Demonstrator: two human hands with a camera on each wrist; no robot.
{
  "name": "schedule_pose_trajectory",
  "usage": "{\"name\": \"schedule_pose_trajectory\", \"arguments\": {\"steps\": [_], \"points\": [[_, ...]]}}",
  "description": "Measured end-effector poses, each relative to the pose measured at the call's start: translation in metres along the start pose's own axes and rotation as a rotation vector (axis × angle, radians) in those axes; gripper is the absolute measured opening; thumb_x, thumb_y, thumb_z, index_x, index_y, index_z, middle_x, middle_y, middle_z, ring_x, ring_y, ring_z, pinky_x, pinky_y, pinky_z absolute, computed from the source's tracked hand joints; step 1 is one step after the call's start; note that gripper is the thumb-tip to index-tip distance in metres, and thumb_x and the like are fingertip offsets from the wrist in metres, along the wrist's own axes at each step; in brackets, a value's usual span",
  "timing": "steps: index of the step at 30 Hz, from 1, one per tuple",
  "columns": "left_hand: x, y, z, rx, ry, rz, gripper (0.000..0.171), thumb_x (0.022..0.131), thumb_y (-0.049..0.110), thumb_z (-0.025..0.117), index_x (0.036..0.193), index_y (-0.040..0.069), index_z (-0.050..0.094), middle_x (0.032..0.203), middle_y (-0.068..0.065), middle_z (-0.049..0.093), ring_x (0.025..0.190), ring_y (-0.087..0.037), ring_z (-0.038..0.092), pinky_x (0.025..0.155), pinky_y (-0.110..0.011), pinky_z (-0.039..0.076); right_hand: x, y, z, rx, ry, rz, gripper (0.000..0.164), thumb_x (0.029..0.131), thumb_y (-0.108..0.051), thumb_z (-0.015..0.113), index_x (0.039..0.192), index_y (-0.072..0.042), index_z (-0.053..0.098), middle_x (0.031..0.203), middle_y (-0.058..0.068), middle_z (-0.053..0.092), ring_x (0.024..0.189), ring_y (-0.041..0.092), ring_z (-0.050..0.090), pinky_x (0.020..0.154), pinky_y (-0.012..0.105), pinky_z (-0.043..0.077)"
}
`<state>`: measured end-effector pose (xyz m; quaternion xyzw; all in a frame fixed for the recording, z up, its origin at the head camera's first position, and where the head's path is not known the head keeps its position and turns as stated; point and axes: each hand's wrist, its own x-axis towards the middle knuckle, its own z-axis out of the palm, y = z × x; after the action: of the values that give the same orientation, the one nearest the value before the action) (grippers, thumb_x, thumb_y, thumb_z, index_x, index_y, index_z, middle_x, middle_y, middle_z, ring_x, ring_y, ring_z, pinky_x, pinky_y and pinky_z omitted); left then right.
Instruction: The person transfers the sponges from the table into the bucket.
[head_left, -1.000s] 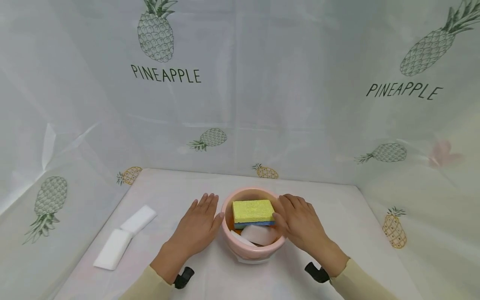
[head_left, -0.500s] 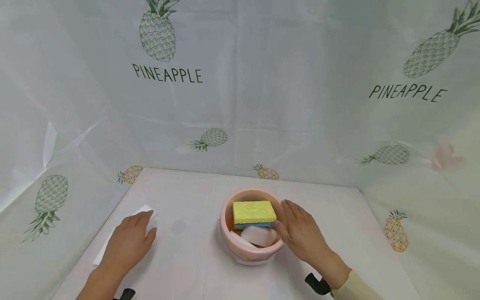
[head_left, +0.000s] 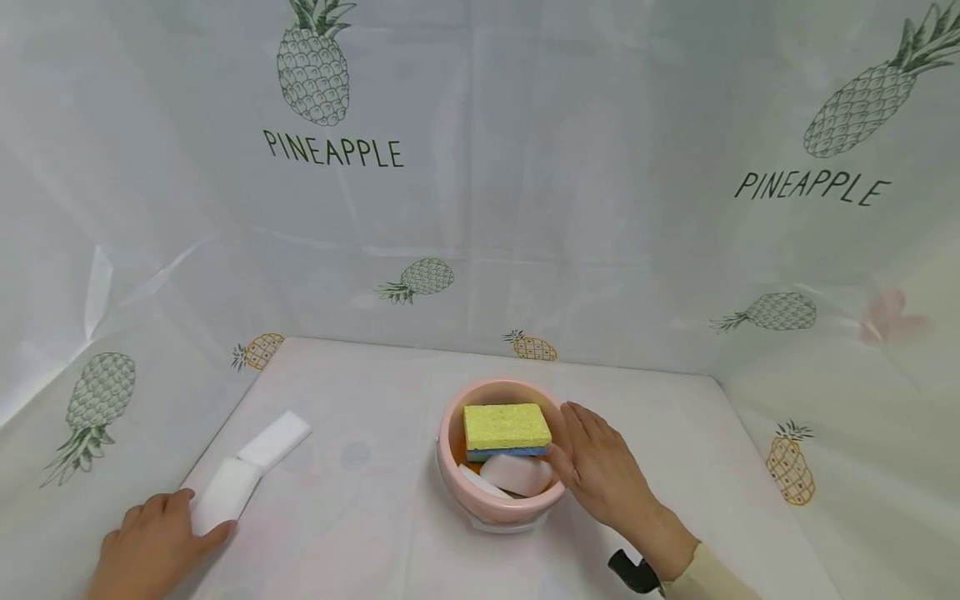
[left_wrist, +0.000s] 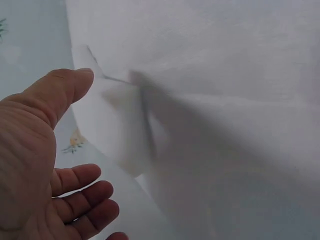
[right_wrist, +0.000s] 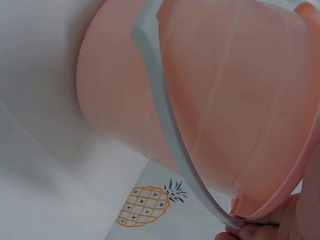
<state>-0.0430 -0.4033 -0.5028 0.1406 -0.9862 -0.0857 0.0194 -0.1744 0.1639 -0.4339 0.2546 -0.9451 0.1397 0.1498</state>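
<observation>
At the lower left, my left hand (head_left: 153,537) is spread at the near end of a white rectangular block (head_left: 227,496), thumb on one side and fingers on the other. The left wrist view shows a gap between its thumb and fingers, with the block beyond. A second white block (head_left: 275,440) lies end to end with the first. My right hand (head_left: 607,458) holds the right rim of a pink bucket (head_left: 450,454), thumb over the inside and fingers outside, by the grey handle (right_wrist: 160,90). In the bucket sit a yellow-and-blue sponge (head_left: 506,425) and a pale rounded piece (head_left: 517,473).
A thin white piece (head_left: 483,482) leans inside the bucket's front wall. The table (head_left: 360,517) has a white cover. Pineapple-printed sheeting (head_left: 555,208) rises behind it and along both sides.
My left hand has moved left from beside the bucket, passing over the white blocks, to the near end of the closer one. The right hand stays at the bucket's rim.
</observation>
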Motion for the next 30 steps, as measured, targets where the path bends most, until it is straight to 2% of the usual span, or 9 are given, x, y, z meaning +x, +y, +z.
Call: {"name": "schedule_pose_trajectory", "arguments": {"steps": [4,8,12,16,18,19,25,30], "points": [[0.000,-0.002,0.007,0.010,-0.044,-0.043,0.098,0.077,0.071,0.082,0.107,-0.019,0.058,0.088,-0.031,0.061,0.077,-0.045,0.058,0.063,-0.061,0.049,0.000,0.001,0.001,0.003,0.002,0.001,0.064,0.106,-0.035,0.062,0.151,0.009,0.049,0.149,0.026,0.056,0.137,0.045,0.055,0.104,0.063,0.052],[0.001,-0.003,0.010,0.002,-0.116,-0.079,0.092,0.078,0.071,0.080,0.098,-0.016,0.058,0.079,-0.022,0.059,0.072,-0.038,0.056,0.062,-0.056,0.049,0.000,0.002,0.002,0.002,0.004,-0.001,0.064,0.106,-0.035,0.062,0.150,0.009,0.049,0.149,0.026,0.056,0.137,0.045,0.055,0.103,0.063,0.052],[0.003,-0.001,0.011,-0.010,-0.186,-0.115,0.091,0.080,0.069,0.079,0.098,-0.018,0.057,0.079,-0.022,0.059,0.074,-0.038,0.057,0.065,-0.055,0.050,0.000,0.003,0.002,-0.001,0.006,-0.002,0.065,0.106,-0.035,0.062,0.150,0.009,0.049,0.149,0.026,0.056,0.137,0.045,0.055,0.103,0.063,0.053],[0.003,0.003,0.010,-0.020,-0.181,-0.129,0.091,0.081,0.062,0.081,0.104,-0.021,0.054,0.083,-0.026,0.058,0.077,-0.040,0.056,0.067,-0.055,0.049,-0.001,0.003,0.003,-0.006,0.017,-0.010,0.064,0.105,-0.035,0.062,0.150,0.009,0.050,0.148,0.026,0.056,0.136,0.045,0.056,0.103,0.063,0.053],[0.003,0.006,0.008,-0.019,-0.131,-0.109,0.089,0.080,0.055,0.084,0.106,-0.024,0.052,0.084,-0.030,0.057,0.077,-0.042,0.056,0.066,-0.055,0.049,-0.001,0.004,0.002,-0.016,0.024,-0.019,0.064,0.105,-0.034,0.062,0.150,0.010,0.050,0.148,0.026,0.057,0.136,0.045,0.056,0.104,0.062,0.052],[0.002,0.007,0.007,-0.021,-0.083,-0.088,0.087,0.079,0.051,0.086,0.107,-0.025,0.052,0.084,-0.032,0.057,0.076,-0.043,0.056,0.066,-0.056,0.049,-0.001,0.004,0.002,-0.023,0.027,-0.025,0.064,0.105,-0.034,0.062,0.150,0.010,0.050,0.148,0.027,0.057,0.136,0.045,0.056,0.104,0.062,0.052],[0.002,0.028,-0.008,-0.069,0.257,0.065,0.076,0.071,0.025,0.092,0.109,-0.027,0.052,0.086,-0.042,0.056,0.074,-0.051,0.055,0.068,-0.061,0.044,-0.001,0.004,0.001,-0.061,-0.013,-0.022,0.063,0.108,-0.036,0.055,0.152,0.008,0.049,0.155,0.025,0.053,0.144,0.042,0.051,0.115,0.061,0.044],[0.005,0.061,-0.032,-0.120,0.393,0.151,0.075,0.069,0.019,0.092,0.115,-0.024,0.053,0.097,-0.046,0.057,0.080,-0.057,0.053,0.066,-0.064,0.043,0.000,0.002,-0.002,-0.057,-0.068,0.009,0.064,0.111,-0.039,0.047,0.156,0.006,0.045,0.160,0.023,0.048,0.152,0.039,0.042,0.123,0.061,0.035]]}}
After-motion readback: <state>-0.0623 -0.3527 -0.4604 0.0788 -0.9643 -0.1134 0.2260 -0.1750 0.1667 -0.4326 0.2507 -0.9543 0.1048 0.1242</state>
